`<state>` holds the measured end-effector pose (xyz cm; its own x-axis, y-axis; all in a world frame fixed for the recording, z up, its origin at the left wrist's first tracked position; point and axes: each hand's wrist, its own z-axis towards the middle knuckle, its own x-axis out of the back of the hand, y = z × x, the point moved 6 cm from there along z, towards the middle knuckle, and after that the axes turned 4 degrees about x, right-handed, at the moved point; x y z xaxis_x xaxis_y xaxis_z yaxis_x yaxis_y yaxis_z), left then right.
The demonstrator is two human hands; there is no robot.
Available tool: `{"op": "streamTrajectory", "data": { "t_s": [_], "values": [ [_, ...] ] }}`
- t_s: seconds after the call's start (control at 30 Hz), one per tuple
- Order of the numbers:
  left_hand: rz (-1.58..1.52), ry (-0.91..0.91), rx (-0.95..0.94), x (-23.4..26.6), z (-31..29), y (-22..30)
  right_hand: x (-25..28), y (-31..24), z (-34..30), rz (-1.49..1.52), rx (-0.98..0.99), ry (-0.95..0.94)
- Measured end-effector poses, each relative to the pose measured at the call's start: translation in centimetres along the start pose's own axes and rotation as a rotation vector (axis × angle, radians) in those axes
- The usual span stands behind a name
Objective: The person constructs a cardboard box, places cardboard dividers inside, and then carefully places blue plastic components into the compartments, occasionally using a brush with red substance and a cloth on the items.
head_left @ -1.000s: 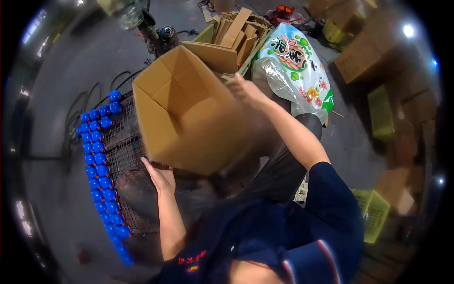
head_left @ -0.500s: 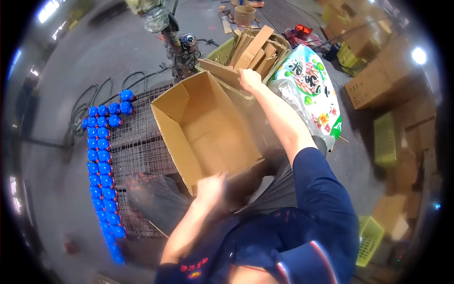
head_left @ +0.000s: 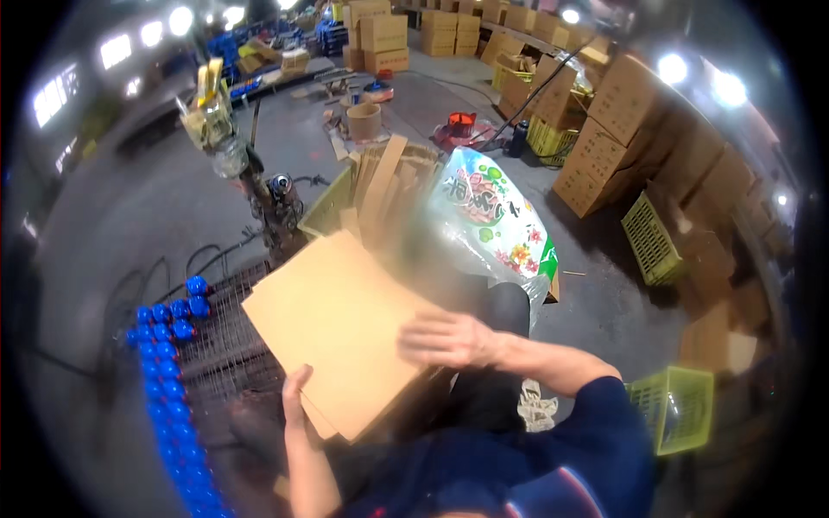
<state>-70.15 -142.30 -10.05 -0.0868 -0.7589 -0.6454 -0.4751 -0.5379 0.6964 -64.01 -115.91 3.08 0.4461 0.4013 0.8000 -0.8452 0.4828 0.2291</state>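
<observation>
A cardboard box sits over my lap with a broad, flat tan face up. Two offset corners show at its near edge; I cannot tell whether a loose sheet lies on it. My left hand grips the near left edge, thumb over the rim and the other fingers hidden beneath. Across the right part of the tan face lies my right hand, fingers stretched out and somewhat blurred. The box's inside is out of sight.
Rows of glossy blue round pieces stand on a wire mesh rack at left. Beyond the box are a metal stand, a bin of cardboard strips and a printed plastic bag. Yellow crates and stacked cartons line the right.
The box showed its open inside; now a flat tan face is up. My right hand has come back from the strip bin onto that face. The view has tilted up.
</observation>
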Motion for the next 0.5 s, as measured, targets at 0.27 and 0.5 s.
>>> {"op": "streamTrajectory", "data": {
  "t_s": [0.27, 0.5],
  "values": [
    [0.249, 0.017, -0.201, 3.5, -7.3, -0.6, -2.3, 0.4, -3.8, 0.617, -1.211, -0.145],
    [0.451, 0.256, -0.511, 6.1, -9.0, 7.3, -4.4, 4.3, 0.3, 0.698, -1.332, 0.291]
  ]
}}
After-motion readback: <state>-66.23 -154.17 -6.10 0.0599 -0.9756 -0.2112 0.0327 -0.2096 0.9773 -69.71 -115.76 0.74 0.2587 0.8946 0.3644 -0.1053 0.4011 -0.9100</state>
